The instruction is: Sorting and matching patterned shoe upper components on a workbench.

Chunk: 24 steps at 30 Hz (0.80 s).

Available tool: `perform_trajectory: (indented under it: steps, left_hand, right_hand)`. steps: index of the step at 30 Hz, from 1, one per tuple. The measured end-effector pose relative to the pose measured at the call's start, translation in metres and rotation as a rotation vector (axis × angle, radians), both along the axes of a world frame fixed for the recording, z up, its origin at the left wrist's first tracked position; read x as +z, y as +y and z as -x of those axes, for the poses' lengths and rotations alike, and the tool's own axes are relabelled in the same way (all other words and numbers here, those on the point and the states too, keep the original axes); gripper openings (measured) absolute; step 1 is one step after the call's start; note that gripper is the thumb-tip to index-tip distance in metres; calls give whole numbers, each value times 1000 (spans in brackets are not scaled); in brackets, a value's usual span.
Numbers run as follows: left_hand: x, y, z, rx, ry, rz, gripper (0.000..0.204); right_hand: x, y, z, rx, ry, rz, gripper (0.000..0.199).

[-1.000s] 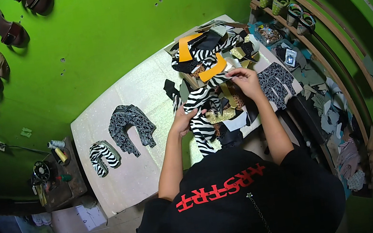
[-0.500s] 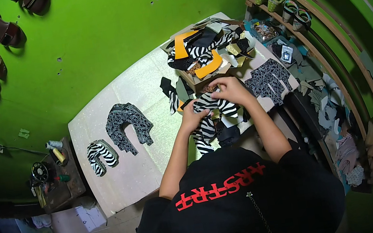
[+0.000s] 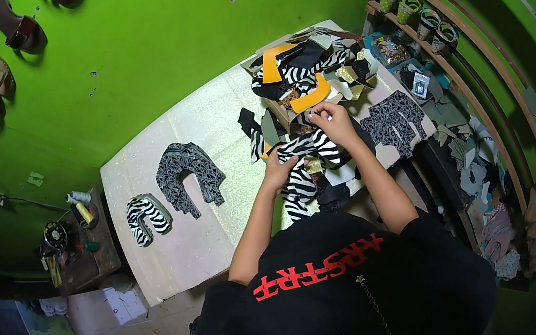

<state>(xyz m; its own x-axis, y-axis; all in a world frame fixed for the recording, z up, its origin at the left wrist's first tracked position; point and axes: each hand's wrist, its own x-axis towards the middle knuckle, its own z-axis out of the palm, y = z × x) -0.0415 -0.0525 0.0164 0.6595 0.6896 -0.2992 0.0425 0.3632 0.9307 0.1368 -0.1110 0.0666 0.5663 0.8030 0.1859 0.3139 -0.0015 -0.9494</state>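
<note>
Left fingers (image 3: 289, 163): pinching zebra-print piece (image 3: 301, 145)
Right fingers (image 3: 322, 111): narrow, beyond left; load unclear
Piece: handling, I judge; next needs steadiness

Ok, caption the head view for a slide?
Left hand holding a zebra-print piece, right hand near the scrap box, a dark U-shaped piece lying farther left.

The black-and-white zebra-striped piece (image 3: 326, 150) was bent into an arch, its left end pinched in the left hand (image 3: 277, 170), its right limb pointing toward the near edge of the bench (image 3: 206, 114), right of that edge's middle. More zebra-striped material (image 3: 299, 194) lay below it, closer to that edge; whether the two joined was unclear.
</note>
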Motion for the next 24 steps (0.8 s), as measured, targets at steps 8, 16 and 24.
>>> perform_trajectory:
  steps: [8, 16, 24]
  left_hand:
    - [-22, 21, 9, 56, 637, -773, 66]
    - [-4, 58, 30, 334, 8, -147, 30]
    - [-13, 81, 40, 554, 176, -449, 22]
  right_hand:
    - [4, 51, 22, 110, -20, 57, 17]
    - [-4, 94, 47, 334, -157, 276, 19]
    - [-11, 107, 60, 418, -92, 211, 14]
